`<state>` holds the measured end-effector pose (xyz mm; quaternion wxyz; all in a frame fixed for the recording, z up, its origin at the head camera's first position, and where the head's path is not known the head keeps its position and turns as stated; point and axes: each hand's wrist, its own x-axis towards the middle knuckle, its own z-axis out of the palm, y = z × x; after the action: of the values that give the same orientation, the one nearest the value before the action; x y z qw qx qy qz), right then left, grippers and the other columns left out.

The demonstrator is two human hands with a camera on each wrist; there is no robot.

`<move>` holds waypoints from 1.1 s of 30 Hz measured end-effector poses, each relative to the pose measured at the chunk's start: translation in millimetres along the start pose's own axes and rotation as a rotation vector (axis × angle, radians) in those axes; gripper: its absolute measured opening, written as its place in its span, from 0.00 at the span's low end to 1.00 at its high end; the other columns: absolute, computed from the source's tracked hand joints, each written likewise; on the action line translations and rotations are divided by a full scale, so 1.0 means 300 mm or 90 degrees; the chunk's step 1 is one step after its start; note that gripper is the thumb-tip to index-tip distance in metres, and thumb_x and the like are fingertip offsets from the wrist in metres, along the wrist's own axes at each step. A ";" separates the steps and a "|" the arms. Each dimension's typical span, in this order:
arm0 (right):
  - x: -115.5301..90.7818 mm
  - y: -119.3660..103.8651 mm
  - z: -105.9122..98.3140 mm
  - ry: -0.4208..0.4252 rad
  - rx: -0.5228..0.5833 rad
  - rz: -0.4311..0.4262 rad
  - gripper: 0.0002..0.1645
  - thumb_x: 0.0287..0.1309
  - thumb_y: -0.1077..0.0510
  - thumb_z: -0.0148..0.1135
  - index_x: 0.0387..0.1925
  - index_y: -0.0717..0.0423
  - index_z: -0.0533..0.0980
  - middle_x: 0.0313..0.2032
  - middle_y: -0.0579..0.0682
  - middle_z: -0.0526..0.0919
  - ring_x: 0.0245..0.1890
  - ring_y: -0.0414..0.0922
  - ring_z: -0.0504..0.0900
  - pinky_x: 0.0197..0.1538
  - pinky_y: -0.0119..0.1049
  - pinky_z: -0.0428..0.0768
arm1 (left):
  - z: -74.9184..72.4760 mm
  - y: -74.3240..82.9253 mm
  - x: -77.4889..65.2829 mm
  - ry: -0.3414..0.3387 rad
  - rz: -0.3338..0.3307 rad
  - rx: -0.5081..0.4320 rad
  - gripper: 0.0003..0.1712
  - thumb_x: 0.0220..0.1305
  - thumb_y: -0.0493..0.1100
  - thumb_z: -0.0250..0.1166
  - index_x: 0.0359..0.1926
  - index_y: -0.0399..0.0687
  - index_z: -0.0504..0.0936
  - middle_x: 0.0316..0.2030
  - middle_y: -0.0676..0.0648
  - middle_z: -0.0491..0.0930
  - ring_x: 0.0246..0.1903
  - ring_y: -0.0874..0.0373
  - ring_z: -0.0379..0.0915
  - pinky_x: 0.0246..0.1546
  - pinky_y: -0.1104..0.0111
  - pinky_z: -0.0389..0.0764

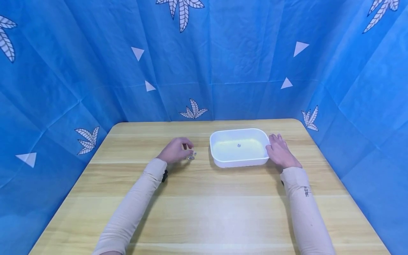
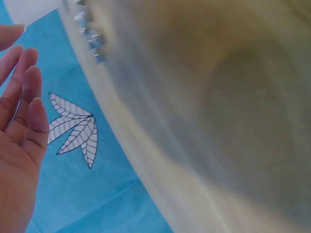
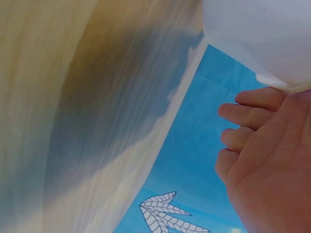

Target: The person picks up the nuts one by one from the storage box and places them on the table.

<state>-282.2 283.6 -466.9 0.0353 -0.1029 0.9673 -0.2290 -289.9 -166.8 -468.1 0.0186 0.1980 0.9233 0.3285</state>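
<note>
My left hand (image 1: pixel 176 150) hovers over several small shiny metallic pieces (image 1: pixel 192 158), bent thumb and index finger spread around them. In the left wrist view, a gap shows between thumb and fingers (image 2: pixel 33 82), and the pieces lie in a row on the table. A white plastic basin (image 1: pixel 239 163) stands right of centre, with one small shiny piece (image 1: pixel 239 145) on its floor. At the basin's right end, my right hand (image 1: pixel 281 152) holds the rim, thumb over the edge. Its other fingers (image 3: pixel 245 115) lie outside the basin; the thumb tip is hidden in the right wrist view.
The light wooden table (image 1: pixel 204 212) has rounded far corners. Blue curtains (image 1: pixel 223 71) with leaf and triangle prints hang behind it and along both sides. Wood surface lies between the left hand and the basin.
</note>
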 end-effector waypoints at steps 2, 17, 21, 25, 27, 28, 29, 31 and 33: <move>-0.001 0.000 -0.002 0.000 0.000 -0.001 0.39 0.75 0.54 0.30 0.76 0.77 0.48 0.78 0.77 0.46 0.80 0.74 0.37 0.81 0.67 0.38 | -0.010 0.005 0.006 0.012 0.013 -0.027 0.17 0.63 0.43 0.72 0.52 0.42 0.87 0.41 0.51 0.86 0.42 0.55 0.78 0.42 0.65 0.81; -0.007 0.003 -0.004 0.003 0.005 -0.002 0.39 0.74 0.54 0.31 0.76 0.78 0.48 0.78 0.77 0.45 0.80 0.74 0.37 0.80 0.69 0.39 | -0.031 0.116 0.064 0.046 0.068 -0.094 0.16 0.64 0.41 0.71 0.52 0.43 0.87 0.40 0.47 0.87 0.41 0.55 0.82 0.50 0.61 0.86; -0.006 0.002 -0.004 0.000 0.005 0.001 0.39 0.75 0.53 0.31 0.76 0.78 0.47 0.78 0.77 0.44 0.80 0.74 0.36 0.81 0.68 0.38 | -0.024 0.155 0.083 0.035 0.075 -0.111 0.16 0.65 0.40 0.71 0.53 0.41 0.87 0.42 0.45 0.88 0.42 0.54 0.84 0.51 0.61 0.86; -0.005 -0.004 -0.004 -0.004 0.003 0.002 0.39 0.75 0.54 0.31 0.76 0.78 0.46 0.78 0.77 0.43 0.80 0.73 0.35 0.81 0.66 0.37 | -0.010 0.190 0.102 0.019 0.079 -0.118 0.18 0.65 0.40 0.71 0.54 0.38 0.86 0.44 0.43 0.89 0.43 0.53 0.84 0.52 0.62 0.87; -0.004 -0.006 -0.004 0.001 -0.001 -0.002 0.39 0.75 0.55 0.32 0.76 0.79 0.46 0.78 0.77 0.44 0.80 0.74 0.36 0.81 0.67 0.38 | 0.000 0.202 0.112 0.012 0.087 -0.120 0.18 0.66 0.40 0.71 0.54 0.36 0.86 0.43 0.43 0.89 0.43 0.53 0.84 0.51 0.62 0.87; -0.003 -0.006 -0.003 0.005 -0.004 -0.005 0.39 0.74 0.55 0.32 0.76 0.79 0.47 0.78 0.77 0.44 0.80 0.74 0.37 0.81 0.67 0.38 | 0.005 0.208 0.116 0.009 0.091 -0.121 0.18 0.65 0.41 0.71 0.54 0.36 0.86 0.43 0.43 0.89 0.43 0.53 0.84 0.51 0.63 0.87; -0.003 -0.006 -0.003 0.008 -0.008 -0.008 0.39 0.74 0.55 0.32 0.75 0.80 0.47 0.78 0.78 0.45 0.80 0.74 0.37 0.81 0.67 0.39 | 0.011 0.212 0.122 0.006 0.095 -0.121 0.18 0.65 0.41 0.71 0.53 0.35 0.86 0.43 0.43 0.89 0.43 0.54 0.84 0.50 0.63 0.87; -0.003 -0.007 -0.003 0.013 -0.013 -0.012 0.39 0.74 0.56 0.32 0.75 0.80 0.47 0.78 0.78 0.45 0.80 0.74 0.38 0.81 0.67 0.39 | 0.020 0.222 0.131 -0.001 0.103 -0.121 0.19 0.65 0.40 0.71 0.53 0.35 0.86 0.43 0.43 0.89 0.42 0.54 0.84 0.50 0.64 0.87; -0.005 -0.007 -0.003 0.012 -0.014 -0.009 0.39 0.74 0.55 0.32 0.76 0.79 0.47 0.78 0.77 0.44 0.80 0.74 0.37 0.81 0.66 0.39 | 0.031 0.232 0.141 -0.008 0.110 -0.117 0.18 0.65 0.40 0.72 0.53 0.35 0.86 0.43 0.43 0.89 0.42 0.54 0.84 0.50 0.64 0.87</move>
<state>-280.5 282.5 -465.1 0.0237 -0.1081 0.9693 -0.2196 -302.8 -96.1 -428.7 0.0140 0.2761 0.8688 0.4108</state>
